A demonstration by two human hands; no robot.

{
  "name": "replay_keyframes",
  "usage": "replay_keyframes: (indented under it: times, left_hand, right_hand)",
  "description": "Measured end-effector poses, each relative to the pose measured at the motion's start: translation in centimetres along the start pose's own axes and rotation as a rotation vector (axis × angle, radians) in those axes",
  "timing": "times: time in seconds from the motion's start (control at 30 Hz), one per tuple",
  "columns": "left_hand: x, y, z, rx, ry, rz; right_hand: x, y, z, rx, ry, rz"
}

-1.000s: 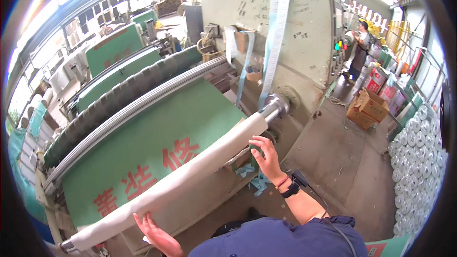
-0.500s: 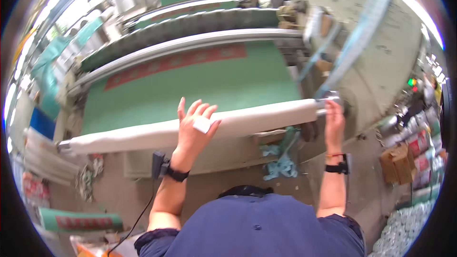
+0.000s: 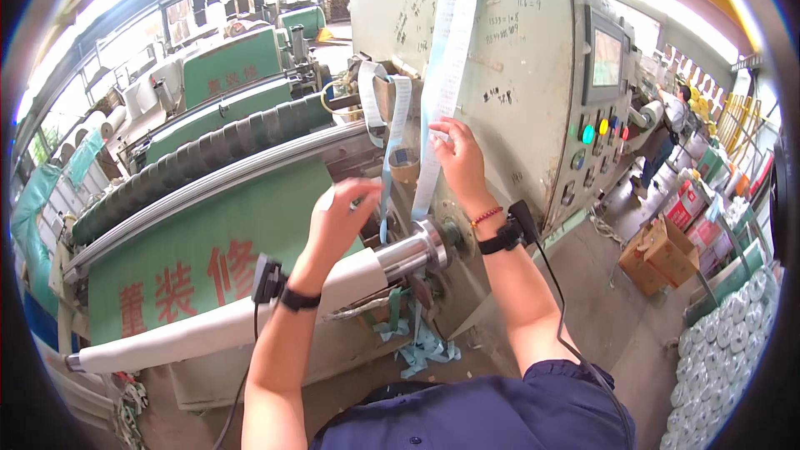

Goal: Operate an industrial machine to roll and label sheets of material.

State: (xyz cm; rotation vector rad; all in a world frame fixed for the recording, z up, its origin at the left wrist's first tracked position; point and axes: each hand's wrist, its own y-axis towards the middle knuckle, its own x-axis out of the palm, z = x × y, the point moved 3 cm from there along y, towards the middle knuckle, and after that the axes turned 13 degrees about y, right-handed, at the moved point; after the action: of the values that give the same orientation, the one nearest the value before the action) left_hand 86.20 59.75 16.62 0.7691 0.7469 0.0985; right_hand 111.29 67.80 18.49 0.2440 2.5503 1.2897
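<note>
Against the pale cabinet (image 3: 525, 58), long white-and-blue strips (image 3: 454, 50) hung down toward the metal shaft (image 3: 408, 255). They looked light, limp and easily torn, best pinched at an outer edge. The right grip (image 3: 460, 165) was half-curled at the strips, contact unclear; whether the left grip (image 3: 337, 215), fingers bent, held anything could not be told. The cabinet closed off the far side, the white roll (image 3: 208, 329) ran below, and room opened toward the wearer.

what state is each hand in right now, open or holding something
Left hand: fingers curled; whether it holds anything cannot be told.
Right hand: fingers half-bent at a hanging pale strip; grip unclear.
</note>
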Motion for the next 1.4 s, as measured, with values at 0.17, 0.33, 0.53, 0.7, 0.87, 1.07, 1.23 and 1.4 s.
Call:
replay_keyframes:
  times: [0.17,0.33,0.53,0.7,0.87,1.07,1.23,1.4]
  left_hand:
    - [3.0,14.5,0.1,-0.095,0.158,0.04]
    - [8.3,25.5,1.2,-0.36,-0.465,-0.02]
    - [9.6,28.4,1.3,-0.368,-0.826,-0.009]
    - [7.5,22.7,1.5,-0.238,-0.977,0.005]
    - [4.0,15.8,3.7,-0.168,-1.065,-0.013]
    - [0.6,14.4,5.4,-0.118,-1.02,-0.023]
    - [-0.1,15.4,4.3,-0.104,-1.1,-0.035]
    - [-0.4,15.9,5.3,-0.092,-1.012,-0.026]
  right_hand:
    - [1.4,1.1,-2.3,-0.005,0.036,-0.015]
    - [0.5,-1.5,-6.9,-0.154,-0.349,-0.192]
    - [-1.7,0.5,-7.7,-0.288,-0.479,-0.2]
    - [-2.5,2.6,-9.3,-0.288,-0.479,-0.175]
    - [-2.6,6.9,-14.4,-0.479,-0.349,-0.07]
    - [-1.6,9.8,-14.9,-0.331,-0.34,-0.126]
    - [-1.7,10.5,-14.7,-0.243,-0.159,-0.166]
    - [-3.2,10.9,-15.6,-0.128,-0.195,-0.239]
